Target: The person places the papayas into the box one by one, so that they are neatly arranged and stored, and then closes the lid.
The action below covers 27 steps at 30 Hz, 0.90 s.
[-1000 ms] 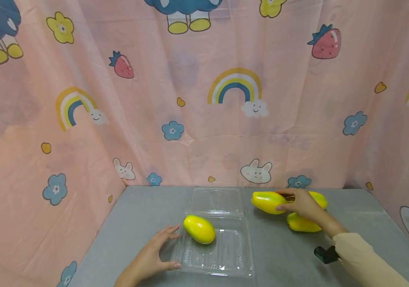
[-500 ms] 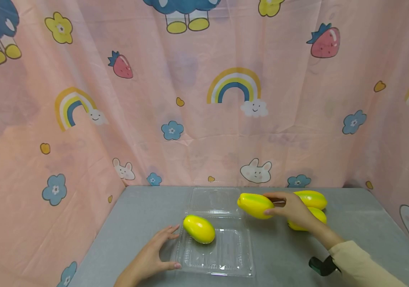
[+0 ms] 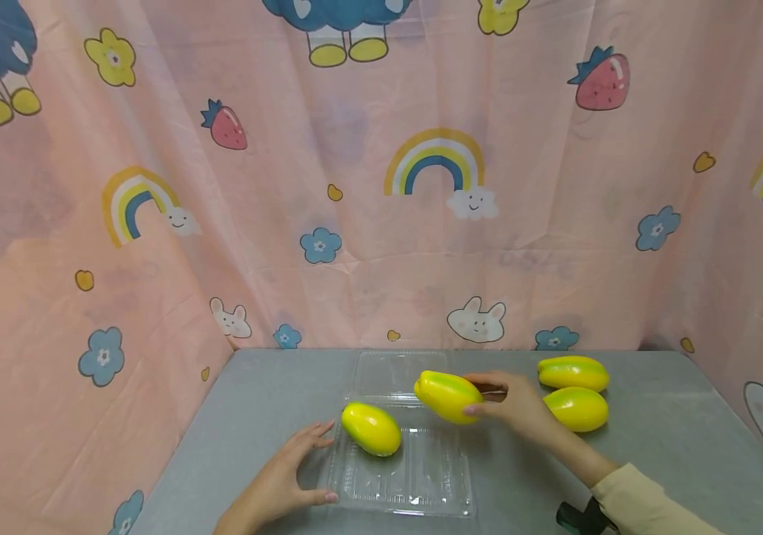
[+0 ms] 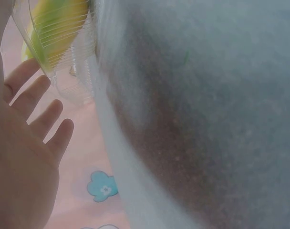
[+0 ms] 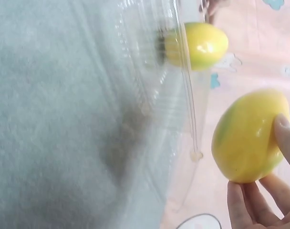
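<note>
My right hand [image 3: 515,405] holds a glossy yellow papaya [image 3: 446,397] with a green tinge, fingers on its far side and thumb on the near side. The papaya is raised over the hinge side of a clear plastic clamshell box [image 3: 437,505], right of centre. In the right wrist view the held papaya [image 5: 250,138] shows between thumb and fingertips. Another papaya [image 3: 372,429] lies in the left part of the box. At the box's left edge is my left hand [image 3: 281,475], fingers spread and relaxed; its fingertips are right at the wall in the left wrist view.
Two more papayas, a rear one [image 3: 573,373] and a front one [image 3: 578,410], lie on the grey table [image 3: 274,386] at right. The box's lid [image 3: 394,371] is folded back toward the pink patterned curtain [image 3: 381,282].
My right hand has carried the papaya leftward from beside the other two, to over the box. The left hand stays at the box's left edge.
</note>
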Each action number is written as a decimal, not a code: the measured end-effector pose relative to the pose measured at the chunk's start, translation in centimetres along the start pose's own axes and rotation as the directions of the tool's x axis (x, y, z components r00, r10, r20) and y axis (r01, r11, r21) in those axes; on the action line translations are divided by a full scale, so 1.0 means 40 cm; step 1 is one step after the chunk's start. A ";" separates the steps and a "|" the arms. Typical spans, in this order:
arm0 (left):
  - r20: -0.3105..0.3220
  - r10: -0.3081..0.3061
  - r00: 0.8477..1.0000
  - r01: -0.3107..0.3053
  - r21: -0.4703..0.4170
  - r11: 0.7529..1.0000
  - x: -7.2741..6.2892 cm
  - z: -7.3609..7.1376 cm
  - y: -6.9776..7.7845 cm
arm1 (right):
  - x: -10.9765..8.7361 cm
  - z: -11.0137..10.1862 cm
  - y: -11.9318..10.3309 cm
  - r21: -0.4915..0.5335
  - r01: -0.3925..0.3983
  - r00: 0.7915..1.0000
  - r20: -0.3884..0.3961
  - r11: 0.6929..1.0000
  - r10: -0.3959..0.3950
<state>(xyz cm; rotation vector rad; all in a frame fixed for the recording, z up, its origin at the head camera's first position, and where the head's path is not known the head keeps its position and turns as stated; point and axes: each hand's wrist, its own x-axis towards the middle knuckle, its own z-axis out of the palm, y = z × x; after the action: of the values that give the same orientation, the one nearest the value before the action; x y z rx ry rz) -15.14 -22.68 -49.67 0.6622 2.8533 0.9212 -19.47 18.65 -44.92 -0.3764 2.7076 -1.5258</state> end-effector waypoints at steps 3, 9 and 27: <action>0.003 0.001 1.000 -0.001 -0.002 1.000 0.000 0.000 0.000 | -0.003 0.014 -0.003 -0.011 -0.024 1.000 -0.011 1.000 0.024; 0.004 0.010 1.000 -0.010 -0.005 1.000 -0.001 0.000 0.000 | -0.005 0.033 -0.010 -0.022 -0.045 0.999 -0.016 0.999 0.045; -0.003 0.012 1.000 -0.012 -0.005 1.000 -0.001 0.002 -0.002 | 0.006 0.091 0.002 0.051 -0.020 1.000 0.012 0.998 0.019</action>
<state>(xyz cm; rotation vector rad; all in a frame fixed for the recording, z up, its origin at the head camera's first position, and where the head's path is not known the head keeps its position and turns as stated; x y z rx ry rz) -15.10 -22.71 -49.80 0.6793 2.8519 0.9308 -19.27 15.57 -46.89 -0.3554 2.6496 -1.5796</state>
